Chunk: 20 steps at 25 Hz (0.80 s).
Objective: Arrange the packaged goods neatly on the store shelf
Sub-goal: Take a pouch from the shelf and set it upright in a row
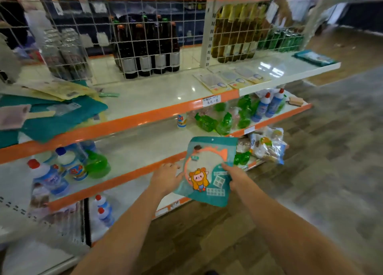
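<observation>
You hold a teal packet in both hands in front of the orange-edged store shelf.

Your left hand (166,176), at 9 o'clock of the teal packet (207,171), lies flat-fingered against its edge; your right hand (234,178), at 3 o'clock, pinches the other edge. The packet's long axis runs from 6 towards 12 o'clock, cartoon figure upright, print too blurred to read. The shelf (145,117) price tag (211,100) is handwritten and illegible.
</observation>
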Tool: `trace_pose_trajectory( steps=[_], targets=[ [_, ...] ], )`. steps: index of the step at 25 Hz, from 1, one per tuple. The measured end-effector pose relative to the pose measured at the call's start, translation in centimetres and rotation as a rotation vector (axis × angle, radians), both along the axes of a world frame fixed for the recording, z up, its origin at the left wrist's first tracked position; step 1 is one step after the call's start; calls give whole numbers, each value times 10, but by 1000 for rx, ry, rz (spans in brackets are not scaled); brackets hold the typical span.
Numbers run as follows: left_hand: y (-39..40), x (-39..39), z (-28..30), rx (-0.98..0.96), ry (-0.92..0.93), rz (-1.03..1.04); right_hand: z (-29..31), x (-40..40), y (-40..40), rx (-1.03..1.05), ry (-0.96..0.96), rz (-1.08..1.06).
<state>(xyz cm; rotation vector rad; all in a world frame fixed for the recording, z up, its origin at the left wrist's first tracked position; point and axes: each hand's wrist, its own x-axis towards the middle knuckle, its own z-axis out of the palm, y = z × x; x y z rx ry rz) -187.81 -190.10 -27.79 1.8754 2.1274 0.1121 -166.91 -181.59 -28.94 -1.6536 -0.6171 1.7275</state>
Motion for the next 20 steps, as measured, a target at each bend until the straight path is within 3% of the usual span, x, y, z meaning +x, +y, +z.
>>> trace_pose_trajectory(
  steps=[9, 20],
  targets=[
    [78, 113, 5, 82, -20, -225, 19, 157, -6, 127, 39, -270],
    [159, 328, 31, 106, -70, -481, 45, 364, 20, 174, 97, -442]
  ],
)
